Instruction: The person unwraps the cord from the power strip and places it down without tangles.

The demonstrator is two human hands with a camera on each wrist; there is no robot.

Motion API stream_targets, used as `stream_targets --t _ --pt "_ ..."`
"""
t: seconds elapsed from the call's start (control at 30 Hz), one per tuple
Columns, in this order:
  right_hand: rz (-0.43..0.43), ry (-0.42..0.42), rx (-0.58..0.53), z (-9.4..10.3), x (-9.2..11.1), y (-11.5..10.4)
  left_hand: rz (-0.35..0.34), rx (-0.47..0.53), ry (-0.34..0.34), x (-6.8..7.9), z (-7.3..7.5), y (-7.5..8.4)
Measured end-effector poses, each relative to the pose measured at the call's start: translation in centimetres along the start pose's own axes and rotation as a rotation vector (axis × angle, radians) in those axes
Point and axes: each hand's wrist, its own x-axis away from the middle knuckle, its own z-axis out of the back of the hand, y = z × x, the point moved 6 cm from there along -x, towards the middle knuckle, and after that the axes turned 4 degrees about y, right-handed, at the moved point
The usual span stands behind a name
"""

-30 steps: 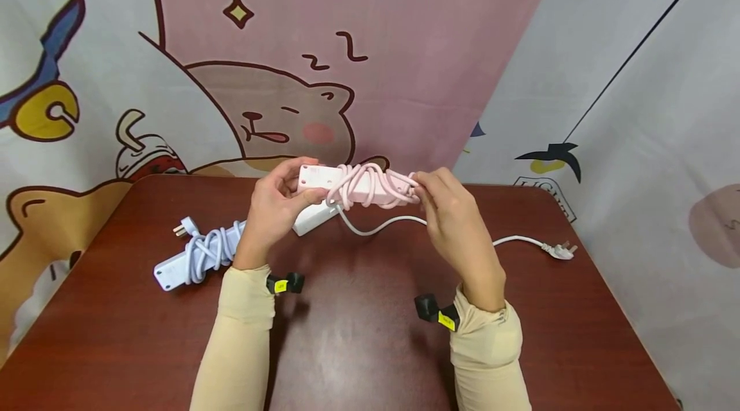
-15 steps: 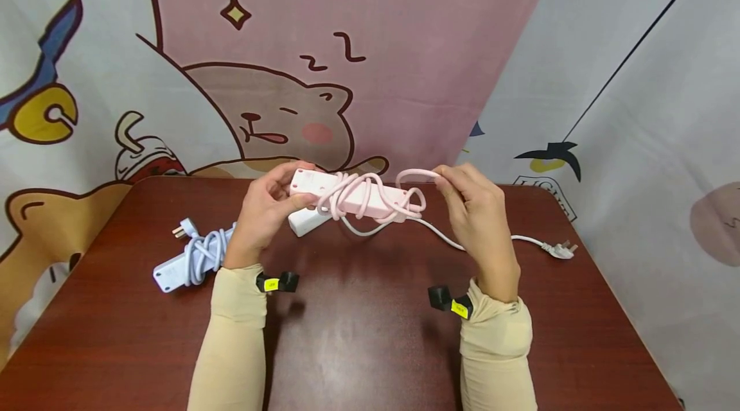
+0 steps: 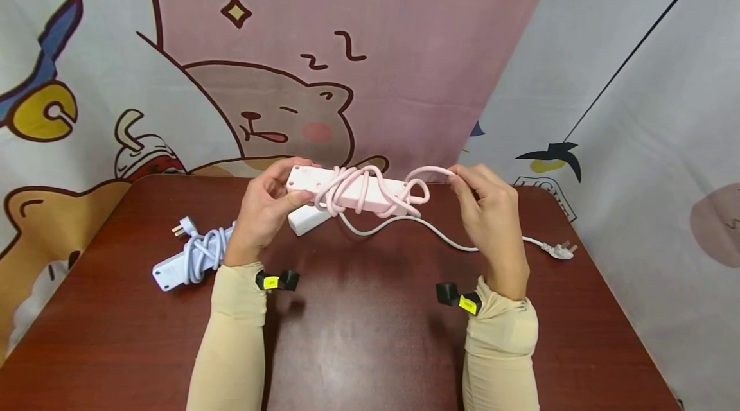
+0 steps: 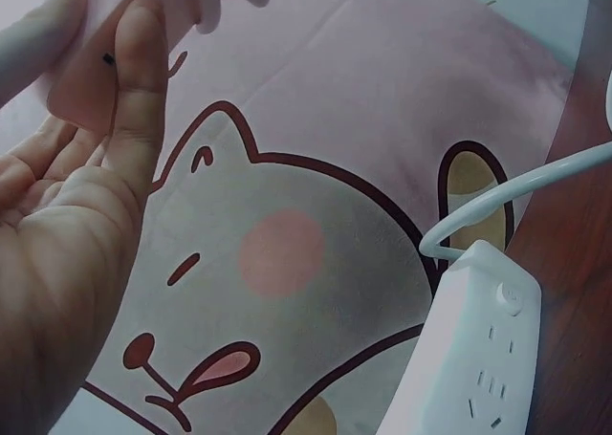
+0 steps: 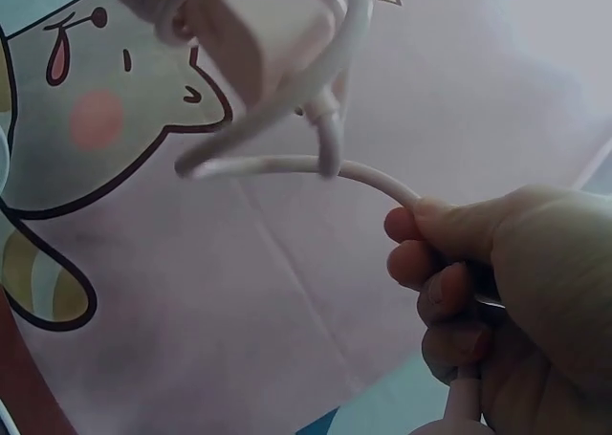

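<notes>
In the head view a pink power strip (image 3: 358, 191) is held up above the far part of the table, its cord wrapped loosely around it. My left hand (image 3: 257, 215) grips the strip's left end between thumb and fingers. To the right, my right hand (image 3: 491, 225) pinches the free length of pink cord (image 3: 430, 170), which arcs from the strip's right end. In the right wrist view the cord (image 5: 373, 178) runs into the curled fingers, and a pale pink end piece (image 5: 457, 421) hangs below them, partly cut off.
Behind the pink strip lies a white power strip (image 3: 308, 220), its white cord (image 3: 439, 234) running right to a plug (image 3: 561, 250). A light blue power strip (image 3: 173, 271) with wrapped cord lies left on the brown table (image 3: 370, 347). A printed curtain (image 3: 416, 45) hangs behind.
My right hand has moved right, drawing a length of pink cord away from the strip's right end. My left hand has shifted slightly left with the strip.
</notes>
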Motion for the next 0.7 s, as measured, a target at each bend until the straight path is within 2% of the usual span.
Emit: stream_targets --t 0.23,0.7 --pt "-0.021 -0.113 0.013 -0.7 0.4 0.6 0.001 0.134 0.044 0.1 0.2 0.2" --pt "-0.024 -0.215 0.030 -1.8 0.8 0.8 -0.097 0.231 0.087 -0.2 0.9 0.4"
